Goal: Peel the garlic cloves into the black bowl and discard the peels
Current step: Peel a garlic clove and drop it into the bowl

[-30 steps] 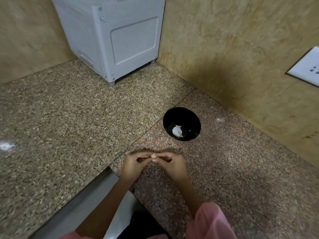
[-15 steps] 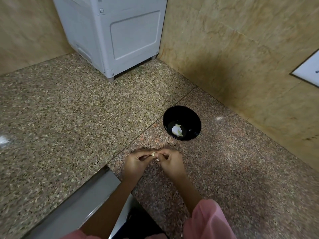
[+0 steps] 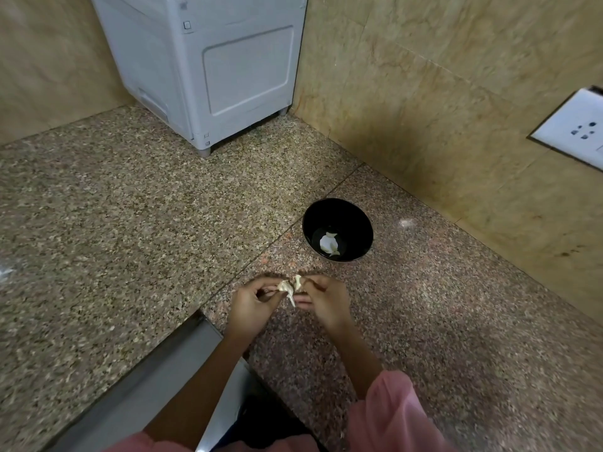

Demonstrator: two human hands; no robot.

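Pinched a garlic clove (image 3: 289,286) between left hand (image 3: 251,306) and right hand (image 3: 328,305), with fingers of both curled round it and loose peel (image 3: 291,301) dangling below. Held it above the granite counter (image 3: 130,223), on the near side of the black bowl (image 3: 360,223). Saw peeled white garlic (image 3: 327,243) in the bowl's bottom. Noted a white appliance (image 3: 212,66) at the far corner.

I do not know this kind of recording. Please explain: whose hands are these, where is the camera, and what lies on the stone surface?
There is no machine. A person wears a camera on the head, so the picture looks down at their own hands. The left hand and the right hand both pinch one garlic clove, its dry peel partly loose. Beyond them a black bowl stands on the stone counter, with white peeled garlic inside. A white appliance stands in the far corner.
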